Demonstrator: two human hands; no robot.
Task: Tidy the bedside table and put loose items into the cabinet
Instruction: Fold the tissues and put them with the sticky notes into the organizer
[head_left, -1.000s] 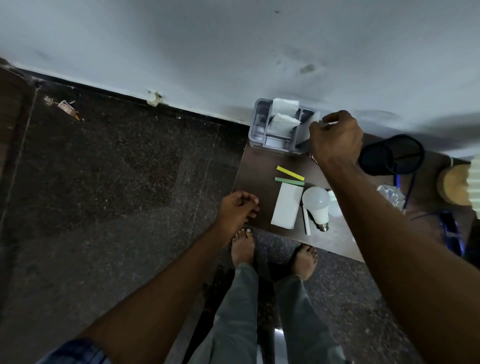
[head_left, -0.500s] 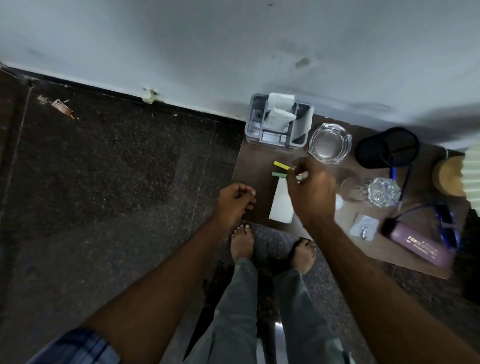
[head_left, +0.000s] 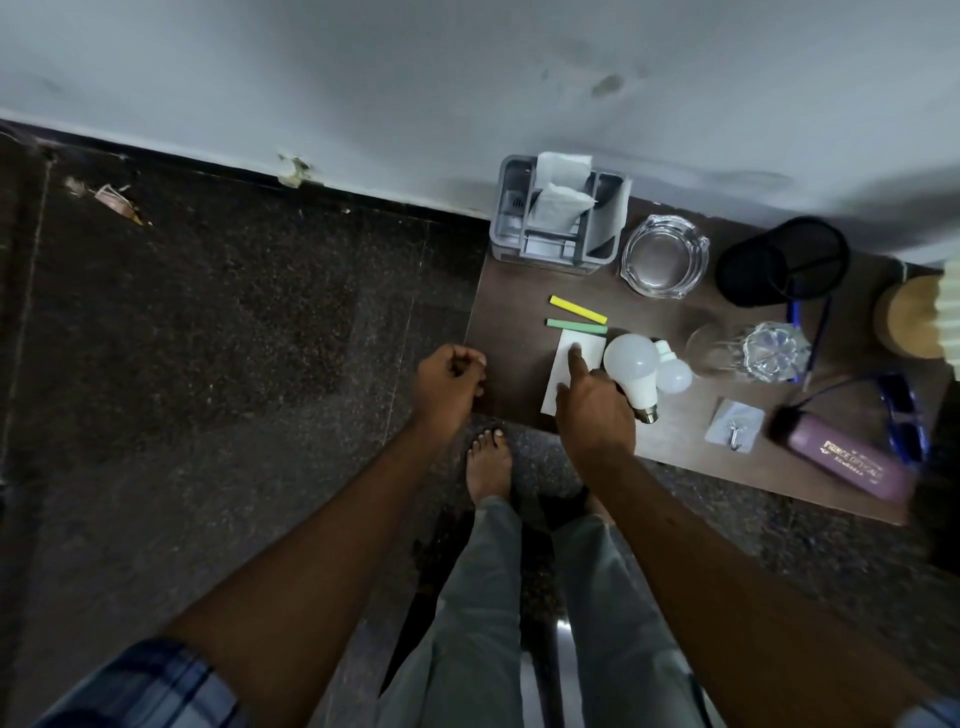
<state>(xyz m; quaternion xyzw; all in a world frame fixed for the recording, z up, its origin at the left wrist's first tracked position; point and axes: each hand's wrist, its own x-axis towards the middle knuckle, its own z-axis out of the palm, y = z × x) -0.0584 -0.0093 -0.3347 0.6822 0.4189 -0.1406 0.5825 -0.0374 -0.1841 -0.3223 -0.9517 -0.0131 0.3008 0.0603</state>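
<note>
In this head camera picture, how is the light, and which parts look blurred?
Head view: dim, even light; a soft shadow crosses the wall at upper right; faint glints on the glass ashtray; the purple case and the right edge are smeared; the large bulb is sharp.

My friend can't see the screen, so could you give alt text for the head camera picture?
Seen from above, a person's right hand lays its forefinger on a white card beside a light bulb on a cluttered brown bedside table. The left hand hangs curled at the table's edge; a grey organiser, glass ashtray and purple case lie around.
</note>
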